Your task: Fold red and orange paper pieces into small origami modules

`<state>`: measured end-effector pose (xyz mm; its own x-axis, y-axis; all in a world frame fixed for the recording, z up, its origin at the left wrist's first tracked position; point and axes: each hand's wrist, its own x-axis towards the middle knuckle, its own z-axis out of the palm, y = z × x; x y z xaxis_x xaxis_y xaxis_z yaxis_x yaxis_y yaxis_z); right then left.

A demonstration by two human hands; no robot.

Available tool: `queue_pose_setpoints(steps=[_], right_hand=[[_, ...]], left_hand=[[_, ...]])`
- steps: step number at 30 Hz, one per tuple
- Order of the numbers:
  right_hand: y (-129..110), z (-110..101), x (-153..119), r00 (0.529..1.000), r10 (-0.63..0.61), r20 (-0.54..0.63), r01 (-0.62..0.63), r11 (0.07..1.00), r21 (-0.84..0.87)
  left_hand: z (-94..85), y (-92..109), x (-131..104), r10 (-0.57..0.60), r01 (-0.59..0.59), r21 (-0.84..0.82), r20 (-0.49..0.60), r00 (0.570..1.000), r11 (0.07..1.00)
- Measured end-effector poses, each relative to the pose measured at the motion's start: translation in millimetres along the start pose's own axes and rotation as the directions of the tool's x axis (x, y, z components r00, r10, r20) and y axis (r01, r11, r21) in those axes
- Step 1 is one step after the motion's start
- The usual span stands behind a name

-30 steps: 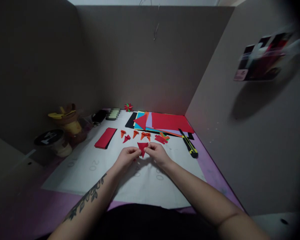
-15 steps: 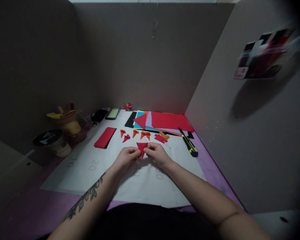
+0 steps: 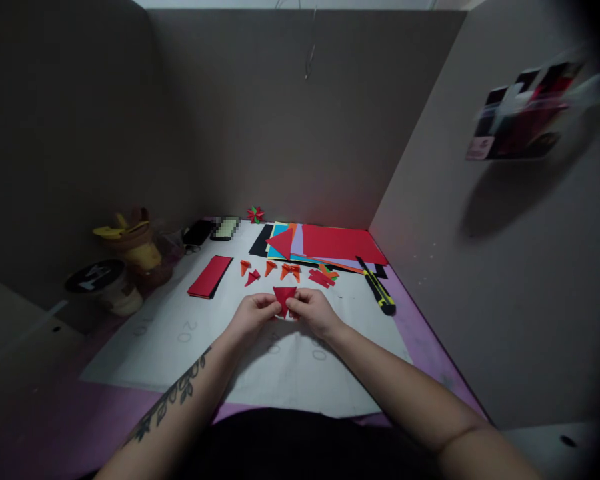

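Note:
Between my hands is a small folded red paper triangle (image 3: pixel 285 298), its flat edge away from me and its point toward me. My left hand (image 3: pixel 254 315) pinches its left side between thumb and fingers. On the right side, my right hand (image 3: pixel 314 308) grips it the same way, thumb on top. Just beyond lie several folded orange paper pieces (image 3: pixel 291 271) and one folded red paper piece (image 3: pixel 252 277). Small red paper strips (image 3: pixel 321 278) lie close by to the right. The undersides of the fingers are hidden.
A stack of red paper rectangles (image 3: pixel 211 277) lies left. A yellow-black utility knife (image 3: pixel 379 291) and coloured paper sheets (image 3: pixel 340 245) lie right and behind. A red-green paper star (image 3: pixel 255 214) sits by the back wall. At far left stand a lidded tub (image 3: pixel 113 293) and a pot (image 3: pixel 135 243).
The lower tip of the red triangle has shifted between the fingertips and looks blunter now. Both hands stay in nearly the same place.

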<state>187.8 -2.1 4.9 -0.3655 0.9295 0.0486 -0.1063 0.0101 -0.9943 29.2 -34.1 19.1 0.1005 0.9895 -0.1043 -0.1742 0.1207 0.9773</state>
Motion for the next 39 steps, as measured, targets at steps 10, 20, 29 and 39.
queue_pose_setpoints(steps=[10,20,29,39], right_hand=[[-2.2,0.9,-0.6,1.0,0.009,-0.019,-0.01,1.0,-0.011],[-4.4,2.9,-1.8,1.0,0.019,-0.021,-0.019,0.999,-0.039],[-1.1,0.2,0.2,0.999,0.01,-0.039,-0.011,0.999,-0.04],[-4.1,-2.3,-0.8,0.999,0.033,-0.016,-0.033,0.999,-0.031]], left_hand=[[2.9,0.6,-1.0,0.04,-0.037,0.039,-0.069,0.997,0.999],[4.4,-4.6,-0.1,0.019,-0.018,0.001,-0.092,0.996,1.0],[4.2,-3.8,0.4,0.024,-0.023,0.003,-0.115,0.993,1.0],[3.4,-3.6,0.1,-0.017,0.013,-0.069,-0.057,0.998,0.998]])
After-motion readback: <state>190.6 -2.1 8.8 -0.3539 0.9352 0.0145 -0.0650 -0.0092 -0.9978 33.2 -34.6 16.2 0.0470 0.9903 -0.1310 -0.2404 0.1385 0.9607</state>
